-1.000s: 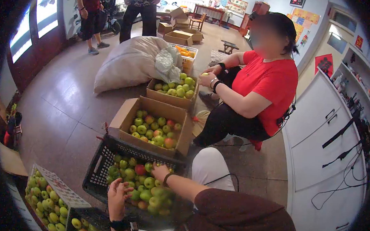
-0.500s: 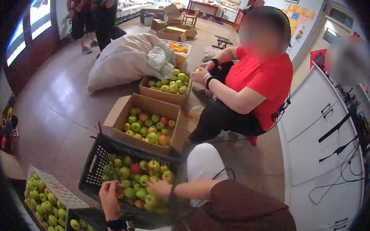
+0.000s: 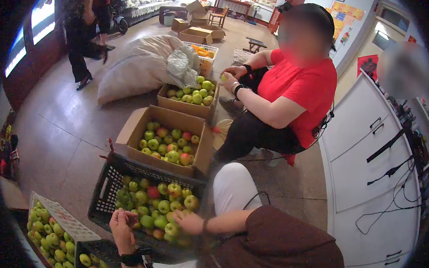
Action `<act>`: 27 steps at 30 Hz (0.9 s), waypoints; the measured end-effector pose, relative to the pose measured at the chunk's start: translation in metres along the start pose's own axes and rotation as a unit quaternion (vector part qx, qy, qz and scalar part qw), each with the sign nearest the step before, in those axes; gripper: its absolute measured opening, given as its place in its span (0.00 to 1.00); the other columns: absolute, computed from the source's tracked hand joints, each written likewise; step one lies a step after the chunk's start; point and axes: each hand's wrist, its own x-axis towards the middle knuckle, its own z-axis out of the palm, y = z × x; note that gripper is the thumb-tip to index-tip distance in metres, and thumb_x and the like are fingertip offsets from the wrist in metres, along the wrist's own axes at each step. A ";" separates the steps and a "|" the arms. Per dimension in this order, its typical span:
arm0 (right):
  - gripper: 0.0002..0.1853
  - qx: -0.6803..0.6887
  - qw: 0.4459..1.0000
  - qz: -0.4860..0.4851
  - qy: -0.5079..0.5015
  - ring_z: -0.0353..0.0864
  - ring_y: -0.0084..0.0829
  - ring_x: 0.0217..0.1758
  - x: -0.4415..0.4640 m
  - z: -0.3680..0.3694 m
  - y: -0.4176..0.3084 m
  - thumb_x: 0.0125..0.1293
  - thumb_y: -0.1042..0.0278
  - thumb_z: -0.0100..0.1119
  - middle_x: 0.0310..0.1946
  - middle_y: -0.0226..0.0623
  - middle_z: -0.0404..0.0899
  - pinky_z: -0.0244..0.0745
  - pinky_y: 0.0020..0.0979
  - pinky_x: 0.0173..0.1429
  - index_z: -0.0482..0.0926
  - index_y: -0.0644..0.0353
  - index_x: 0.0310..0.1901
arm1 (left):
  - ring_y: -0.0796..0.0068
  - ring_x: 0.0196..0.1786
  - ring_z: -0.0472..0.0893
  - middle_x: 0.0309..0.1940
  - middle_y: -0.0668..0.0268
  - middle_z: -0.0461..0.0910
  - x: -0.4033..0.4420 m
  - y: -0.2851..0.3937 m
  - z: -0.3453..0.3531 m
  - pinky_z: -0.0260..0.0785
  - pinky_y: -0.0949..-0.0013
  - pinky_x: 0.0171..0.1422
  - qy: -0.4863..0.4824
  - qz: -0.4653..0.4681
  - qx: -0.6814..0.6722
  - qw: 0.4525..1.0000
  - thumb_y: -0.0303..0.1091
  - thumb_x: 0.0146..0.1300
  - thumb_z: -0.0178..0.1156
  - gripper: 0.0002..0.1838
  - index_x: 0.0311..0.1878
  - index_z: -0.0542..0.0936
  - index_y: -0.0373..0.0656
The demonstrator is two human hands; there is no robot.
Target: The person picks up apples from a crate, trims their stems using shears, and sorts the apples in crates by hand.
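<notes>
My left hand (image 3: 123, 226) is raised over the near left edge of the black crate (image 3: 101, 189), its fingers loosely bent and slightly apart, with nothing visible in them. Inside the crate, my right hand (image 3: 190, 222) lies palm down on the green apples (image 3: 160, 221), fingers stretched out. One red apple (image 3: 153, 192) stands out among the green ones. Directly beyond the crate is an open cardboard box (image 3: 128, 130) of green and reddish apples (image 3: 173, 156).
A person in red (image 3: 298, 85) sits at the right holding a green fruit. Behind are another apple box (image 3: 184, 106), a big white sack (image 3: 136, 66) and an orange-filled basket (image 3: 206, 62). A white crate (image 3: 65, 216) of apples stands lower left; white cabinets (image 3: 375, 174) line the right.
My right hand has moved from the crate's far part toward its near side. My left hand has lowered slightly and its fingers are more bent. People in the background have walked left.
</notes>
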 end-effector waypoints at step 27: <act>0.38 -0.004 0.995 -0.083 0.060 0.59 0.45 0.66 -0.005 -0.005 0.002 0.50 0.61 0.60 0.61 0.47 0.60 0.59 0.48 0.62 0.58 0.67 0.61 | 0.75 0.41 0.75 0.34 0.68 0.74 0.001 0.017 -0.146 0.70 0.65 0.42 0.092 0.106 -0.077 0.987 0.42 0.66 0.48 0.12 0.43 0.72 0.45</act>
